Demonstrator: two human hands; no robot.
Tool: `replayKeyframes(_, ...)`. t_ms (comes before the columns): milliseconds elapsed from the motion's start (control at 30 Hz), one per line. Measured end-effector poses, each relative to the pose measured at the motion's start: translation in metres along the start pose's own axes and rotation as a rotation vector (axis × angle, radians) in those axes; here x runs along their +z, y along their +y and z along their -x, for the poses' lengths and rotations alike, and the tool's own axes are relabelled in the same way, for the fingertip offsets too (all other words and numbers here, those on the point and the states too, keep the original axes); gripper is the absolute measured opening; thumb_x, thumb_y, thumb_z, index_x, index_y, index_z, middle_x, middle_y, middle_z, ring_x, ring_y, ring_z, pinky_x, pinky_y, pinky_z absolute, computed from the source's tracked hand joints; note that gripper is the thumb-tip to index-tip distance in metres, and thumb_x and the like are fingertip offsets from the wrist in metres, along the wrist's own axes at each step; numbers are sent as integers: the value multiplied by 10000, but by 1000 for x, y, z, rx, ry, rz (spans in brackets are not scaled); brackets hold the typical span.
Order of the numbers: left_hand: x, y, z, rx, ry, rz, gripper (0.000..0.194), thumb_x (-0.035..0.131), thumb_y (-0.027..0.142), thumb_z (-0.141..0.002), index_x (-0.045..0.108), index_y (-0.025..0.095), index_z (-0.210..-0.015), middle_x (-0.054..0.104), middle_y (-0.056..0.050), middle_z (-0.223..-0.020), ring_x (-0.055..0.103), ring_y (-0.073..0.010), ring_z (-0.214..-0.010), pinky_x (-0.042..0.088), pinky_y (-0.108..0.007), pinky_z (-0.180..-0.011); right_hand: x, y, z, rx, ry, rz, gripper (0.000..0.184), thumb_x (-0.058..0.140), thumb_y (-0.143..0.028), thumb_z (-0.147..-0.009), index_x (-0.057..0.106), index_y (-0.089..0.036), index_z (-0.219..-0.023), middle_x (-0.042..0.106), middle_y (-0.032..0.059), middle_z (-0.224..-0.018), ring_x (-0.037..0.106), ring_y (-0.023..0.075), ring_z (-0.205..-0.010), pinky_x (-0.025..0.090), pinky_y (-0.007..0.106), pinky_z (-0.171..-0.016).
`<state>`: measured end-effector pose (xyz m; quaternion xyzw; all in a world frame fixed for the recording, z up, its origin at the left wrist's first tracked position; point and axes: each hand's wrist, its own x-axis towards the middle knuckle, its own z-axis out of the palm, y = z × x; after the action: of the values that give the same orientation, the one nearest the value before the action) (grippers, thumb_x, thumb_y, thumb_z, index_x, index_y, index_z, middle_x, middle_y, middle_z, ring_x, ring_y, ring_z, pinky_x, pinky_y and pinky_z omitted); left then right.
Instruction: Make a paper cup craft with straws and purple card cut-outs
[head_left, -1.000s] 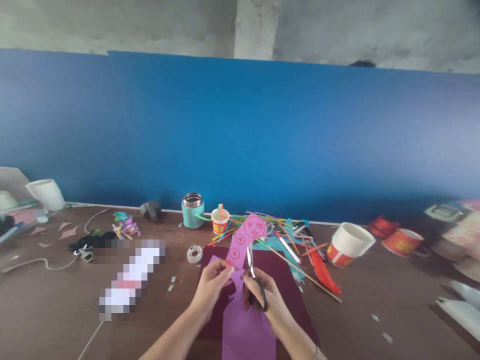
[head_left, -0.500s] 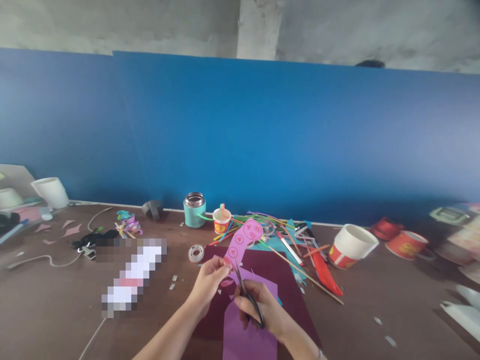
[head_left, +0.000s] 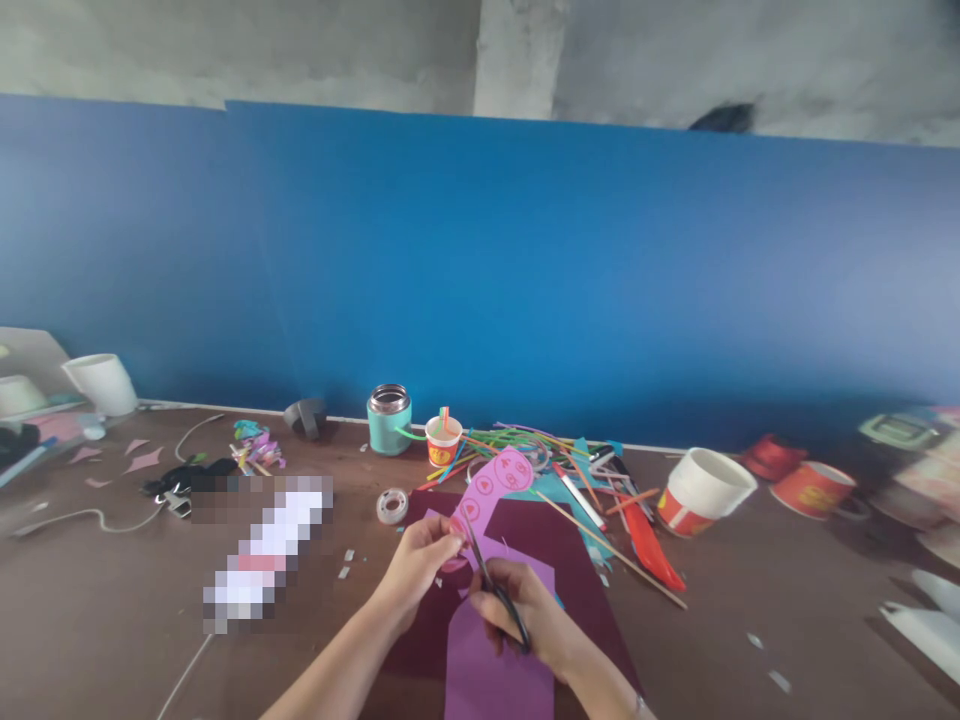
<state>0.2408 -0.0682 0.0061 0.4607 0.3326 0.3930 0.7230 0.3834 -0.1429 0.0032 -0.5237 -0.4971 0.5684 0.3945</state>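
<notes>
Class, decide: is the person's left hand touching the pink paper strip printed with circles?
Touching. The head view shows the left hand pinching the lower end of the pink paper strip, with fingertips overlapping its edge.

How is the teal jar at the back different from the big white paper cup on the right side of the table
The teal jar stands upright; the white paper cup lies tipped on its side, mouth toward the camera. The jar has a metallic rim and a plain teal body; the cup is white with a red and yellow print. The cup looks wider. Both rest open on the brown table, away from the hands.
</notes>
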Motion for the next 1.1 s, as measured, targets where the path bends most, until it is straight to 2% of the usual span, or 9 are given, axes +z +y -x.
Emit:
replayKeyframes(333, 0, 3, 1, -15, -10, 17, 220, 718, 288, -601, 569, 127, -599, 591, -2, -579, 485, -73, -521, 368, -188, -539, -3, 1, 0, 6, 26, 24, 242, 621, -379, -714, 540, -151, -696, 443, -78, -441, 399, 50, -354, 319, 164, -359)
replayKeyframes(767, -2, -2, -3, -22, 7, -4, 347, 767, 409, -561, 557, 135, -594, 574, 6, -570, 470, -72, -506, 378, -200, -524, -2, 1, -2, 12, 81, 16, 342, 708, -453, -651, 533, -159, -658, 407, -85, -454, 343, 35, -342, 256, 170, -335)
replayKeyframes(900, 0, 2, 0, 13, 2, -5, 325, 753, 398, -586, 556, 140, -578, 561, 13, -556, 459, -69, -493, 372, -203, -522, -2, 5, -3, -9, 71, 17, 321, 692, -437, -675, 541, -154, -676, 427, -78, -469, 364, 40, -352, 269, 169, -344)
replayKeyframes(1000, 1, 4, 3, 5, -4, -23, 292, 755, 369, -586, 581, 134, -592, 584, 6, -571, 474, -72, -513, 367, -199, -536, -2, 9, -4, -9, 55, 11, 311, 672, -437, -694, 549, -152, -692, 445, -70, -472, 389, 50, -366, 299, 174, -363)
replayKeyframes(1100, 1, 4, 3, -9, -15, -21, 272, 751, 352, -594, 589, 134, -599, 590, 7, -573, 477, -73, -525, 356, -192, -539, -1, 10, -4, -10, 61, 9, 314, 676, -439, -693, 542, -155, -681, 426, -76, -460, 370, 47, -364, 282, 174, -359)
